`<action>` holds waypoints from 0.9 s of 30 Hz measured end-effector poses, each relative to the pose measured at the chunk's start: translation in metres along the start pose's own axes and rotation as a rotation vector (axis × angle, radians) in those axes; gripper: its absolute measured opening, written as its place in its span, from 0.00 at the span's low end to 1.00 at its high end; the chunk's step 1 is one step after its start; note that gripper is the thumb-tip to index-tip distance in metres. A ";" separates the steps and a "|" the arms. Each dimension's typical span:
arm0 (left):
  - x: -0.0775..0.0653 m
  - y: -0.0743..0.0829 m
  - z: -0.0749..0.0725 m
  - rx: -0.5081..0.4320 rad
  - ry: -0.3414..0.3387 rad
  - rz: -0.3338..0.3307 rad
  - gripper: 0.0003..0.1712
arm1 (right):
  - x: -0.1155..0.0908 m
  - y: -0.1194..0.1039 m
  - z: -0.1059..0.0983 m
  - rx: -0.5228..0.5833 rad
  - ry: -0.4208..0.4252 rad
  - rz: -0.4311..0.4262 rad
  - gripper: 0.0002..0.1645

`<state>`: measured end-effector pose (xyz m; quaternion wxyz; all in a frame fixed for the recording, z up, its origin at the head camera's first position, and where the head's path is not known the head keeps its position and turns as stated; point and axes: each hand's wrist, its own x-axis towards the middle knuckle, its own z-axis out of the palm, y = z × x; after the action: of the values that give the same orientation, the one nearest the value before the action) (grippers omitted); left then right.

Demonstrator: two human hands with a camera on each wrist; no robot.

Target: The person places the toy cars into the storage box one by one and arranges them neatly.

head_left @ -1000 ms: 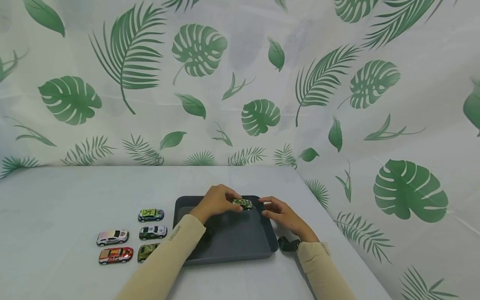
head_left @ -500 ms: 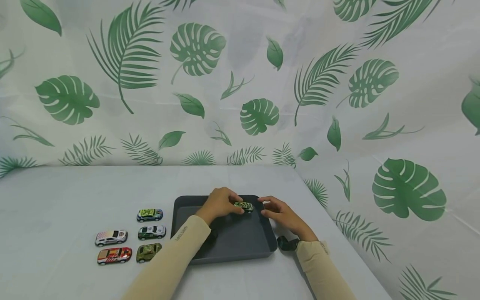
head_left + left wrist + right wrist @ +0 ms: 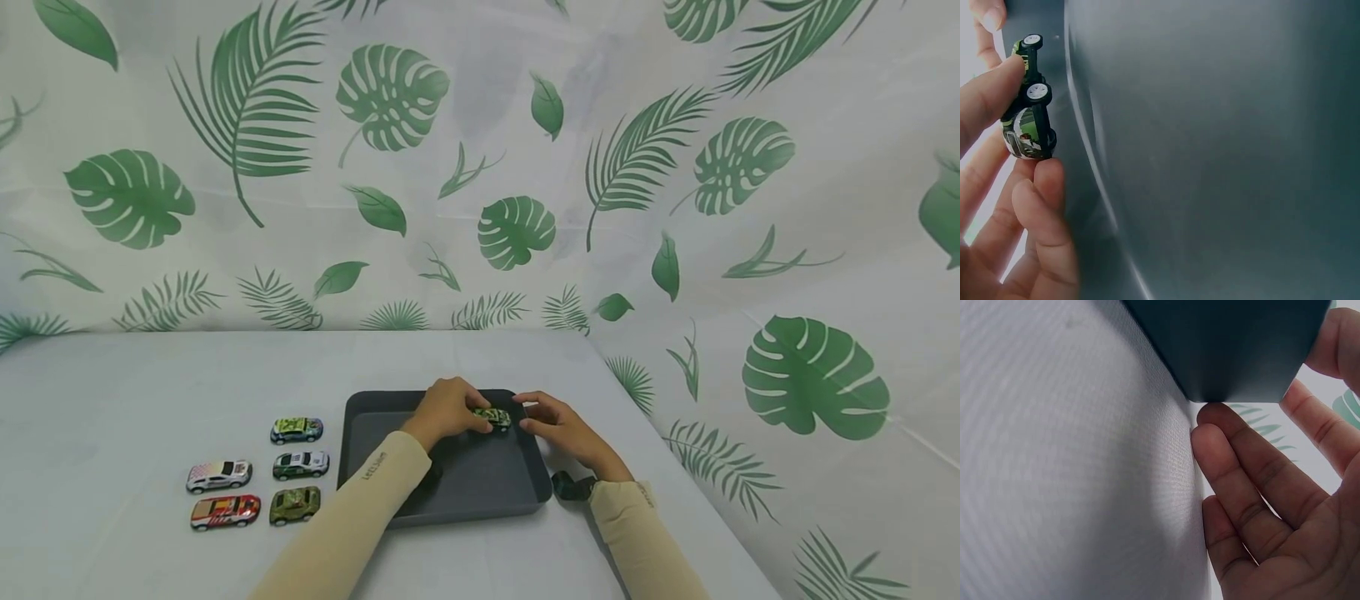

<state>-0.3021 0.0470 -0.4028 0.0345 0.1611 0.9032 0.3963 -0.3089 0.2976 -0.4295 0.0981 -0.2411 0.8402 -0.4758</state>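
Note:
A small green camouflage toy car (image 3: 493, 418) is at the far right corner of a dark grey tray (image 3: 487, 492). My left hand (image 3: 450, 408) pinches it between thumb and fingers. In the left wrist view the same toy car (image 3: 1030, 103) shows its white-hubbed wheels facing the tray; whether they touch its floor I cannot tell. At the tray's right wall, my right hand (image 3: 566, 433) rests loosely with its fingertips at the rim. The right wrist view shows fairly straight fingers (image 3: 1235, 469) by the tray's outer wall (image 3: 1229, 350), on the white cloth.
Left of the tray, several toy cars stand in two columns, among them a blue-green car (image 3: 297, 429), a red car (image 3: 225, 512) and an olive camouflage car (image 3: 295, 505). A leaf-print curtain (image 3: 420, 208) rises behind and to the right of the white table (image 3: 150, 383).
My left hand has shifted slightly right and toward me with the toy car still pinched. The right hand has stayed at the tray's right edge.

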 end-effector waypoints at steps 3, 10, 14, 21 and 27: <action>0.000 0.000 0.001 0.012 -0.005 -0.003 0.18 | 0.000 0.000 0.000 -0.003 0.001 0.003 0.27; 0.001 0.000 0.002 0.061 -0.001 -0.039 0.17 | -0.001 -0.002 0.001 0.000 0.004 0.015 0.28; 0.002 0.001 0.003 0.085 0.003 -0.060 0.18 | -0.001 -0.004 0.001 -0.002 0.006 0.020 0.28; 0.003 0.002 0.006 0.115 -0.004 -0.073 0.19 | -0.002 -0.005 0.001 -0.008 0.008 0.021 0.28; 0.003 0.001 0.006 0.123 -0.015 -0.063 0.20 | -0.002 -0.004 0.001 -0.013 0.006 0.014 0.28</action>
<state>-0.3034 0.0528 -0.4062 0.0436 0.1373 0.9303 0.3374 -0.3058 0.2963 -0.4265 0.0975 -0.2345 0.8452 -0.4703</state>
